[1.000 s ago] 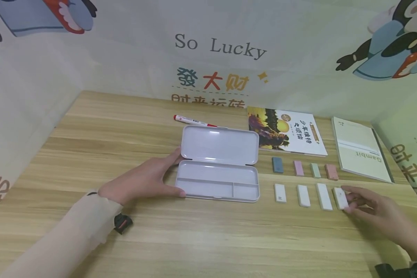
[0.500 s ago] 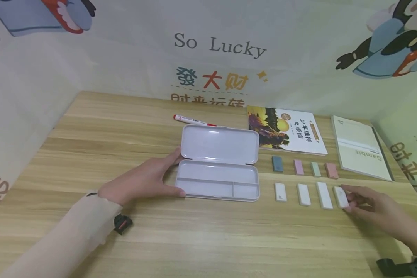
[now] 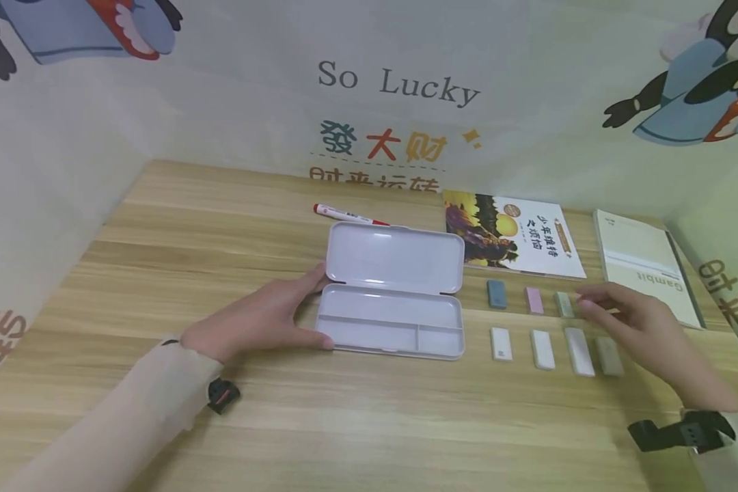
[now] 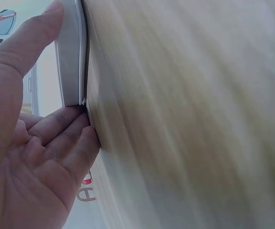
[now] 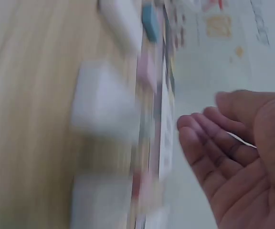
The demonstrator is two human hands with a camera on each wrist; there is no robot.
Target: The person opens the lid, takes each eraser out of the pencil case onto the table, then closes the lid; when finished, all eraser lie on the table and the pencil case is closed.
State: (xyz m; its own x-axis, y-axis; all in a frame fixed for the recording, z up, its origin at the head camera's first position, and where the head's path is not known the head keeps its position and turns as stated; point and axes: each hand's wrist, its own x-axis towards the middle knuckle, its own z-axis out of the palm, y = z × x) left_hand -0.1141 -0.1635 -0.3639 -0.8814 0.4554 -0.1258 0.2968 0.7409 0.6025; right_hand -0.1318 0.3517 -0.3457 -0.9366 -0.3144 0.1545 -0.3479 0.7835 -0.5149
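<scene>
A white pencil case [image 3: 393, 290] lies unfolded, lid back, its compartments bare. My left hand [image 3: 258, 318] holds its left end, thumb [image 4: 37, 36] at the front corner and fingers by the hinge. The right hand [image 3: 639, 324] hovers by the green eraser [image 3: 564, 305], fingers loosely bent, and the right wrist view shows nothing in them. Left of the green one are a pink eraser [image 3: 534, 301] and a blue eraser [image 3: 496, 294]. Several white erasers, such as this one [image 3: 543, 350], form a nearer row. In the head view, the hand hides the reddish eraser [image 5: 136, 186].
Behind the case lies a red-capped marker [image 3: 350, 214]. A picture-covered book [image 3: 516, 236] and a pale notebook [image 3: 639, 253] lie at the back right. A printed cloth [image 3: 393, 41] rises behind the wooden table [image 3: 344, 424].
My right hand has left the rightmost white eraser and moved away from me, toward the coloured row. The eraser stays on the table, in shadow. The left hand keeps its place on the pencil case.
</scene>
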